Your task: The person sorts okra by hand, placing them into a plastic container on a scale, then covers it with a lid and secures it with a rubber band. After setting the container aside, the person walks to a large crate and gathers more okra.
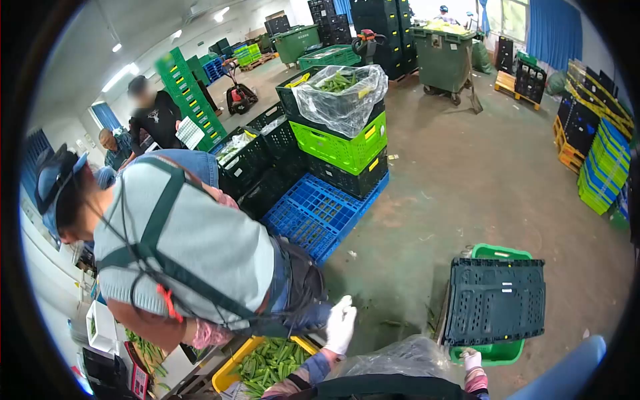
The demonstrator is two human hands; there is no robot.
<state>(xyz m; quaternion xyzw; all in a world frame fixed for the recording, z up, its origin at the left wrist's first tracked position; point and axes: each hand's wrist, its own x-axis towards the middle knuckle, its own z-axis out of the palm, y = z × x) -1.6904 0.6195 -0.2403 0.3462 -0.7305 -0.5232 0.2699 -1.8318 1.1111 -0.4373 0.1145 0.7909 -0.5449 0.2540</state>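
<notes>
My left hand (pixel 341 327), in a white glove, is raised over the floor beside a co-worker's leg. Its fingers point forward, loosely apart, and nothing shows in them. Below it on the left, a yellow crate (pixel 230 365) holds many green okra pods (pixel 275 363). My right hand (pixel 472 360), also gloved in white, has its fingers curled by the near edge of a green tub (pixel 501 355); what they hold, if anything, is hidden. A dark folded crate (pixel 495 301) lies across that tub. Clear plastic (pixel 403 360) bunches up in front of my body, between the hands.
A co-worker in a grey vest (pixel 193 233) bends over at the left. Beyond, a blue pallet (pixel 320 217) carries stacked crates (pixel 343 137), the top one lined with plastic. A wheeled green bin (pixel 441 60) stands farther back. Crates and pallets (pixel 603 160) line the right.
</notes>
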